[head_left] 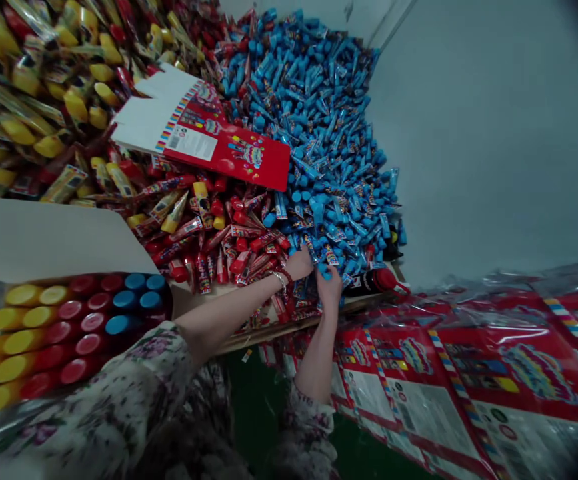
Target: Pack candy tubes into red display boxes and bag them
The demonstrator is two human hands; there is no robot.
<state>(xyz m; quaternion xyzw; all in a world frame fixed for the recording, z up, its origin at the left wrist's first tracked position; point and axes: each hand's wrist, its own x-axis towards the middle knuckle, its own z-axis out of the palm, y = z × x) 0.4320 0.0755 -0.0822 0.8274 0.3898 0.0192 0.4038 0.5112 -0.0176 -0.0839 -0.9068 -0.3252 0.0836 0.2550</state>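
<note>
A big heap of blue-capped tubes (319, 133) in printed clear wrappers slopes down toward my hands. At its near edge my left hand (299, 264), with bracelets at the wrist, has its fingers closed on a blue-capped tube (309, 244). Close beside it, my right hand (329, 287) grips another blue-capped tube (325, 271) between thumb and fingers. To the left of my hands lie red-capped tubes (241, 260). At lower left, an open carton (59, 230) holds upright tubes in yellow, red and blue groups.
A flattened red-and-white carton (249, 160) lies on the heap. Yellow-capped tubes (23, 73) pile up at upper left. A dark bottle with a red cap (371, 281) lies right of my hands. Plastic-wrapped red cartons (419, 373) stand along the lower right; a pale wall (469, 133) rises behind.
</note>
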